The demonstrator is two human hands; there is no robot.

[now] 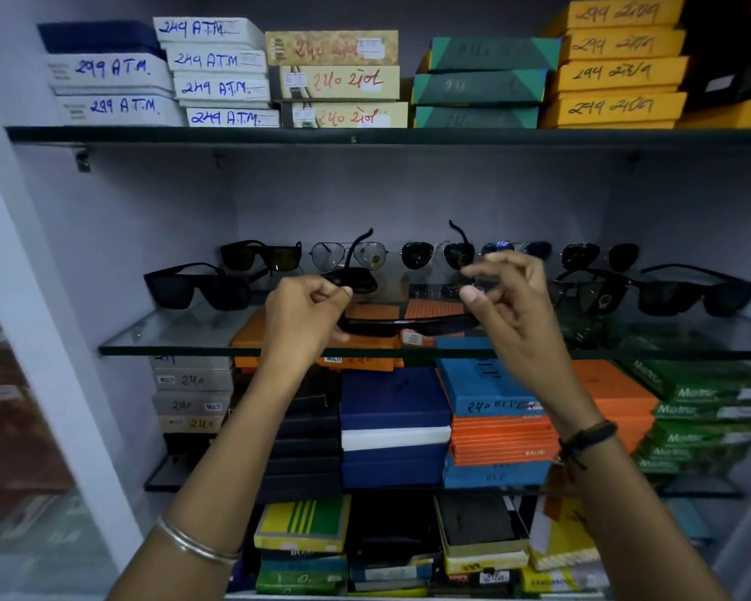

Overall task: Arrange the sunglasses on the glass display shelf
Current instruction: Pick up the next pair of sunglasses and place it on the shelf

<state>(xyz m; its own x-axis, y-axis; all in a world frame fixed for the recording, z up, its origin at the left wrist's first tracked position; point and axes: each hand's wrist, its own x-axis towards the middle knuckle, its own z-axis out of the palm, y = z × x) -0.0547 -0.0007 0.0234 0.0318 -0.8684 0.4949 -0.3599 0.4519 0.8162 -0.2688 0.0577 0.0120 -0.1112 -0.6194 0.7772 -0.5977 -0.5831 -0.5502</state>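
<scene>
Black sunglasses (408,327) were held above the glass shelf (170,336), temples up. The 9 o'clock end was pinched in the left hand (300,314) grip, the 3 o'clock temple in the right hand (512,305) grip. Aviators (347,255) were lined up at 12 o'clock.

At the frame's centre I see black sunglasses (404,325), white boxes (113,80) with blue handwriting at upper left, teal boxes (482,84) and yellow boxes (621,71) at upper right, orange boxes (504,440) and green boxes (703,405) at lower right, and a green-striped yellow box (304,520) at the bottom.
</scene>
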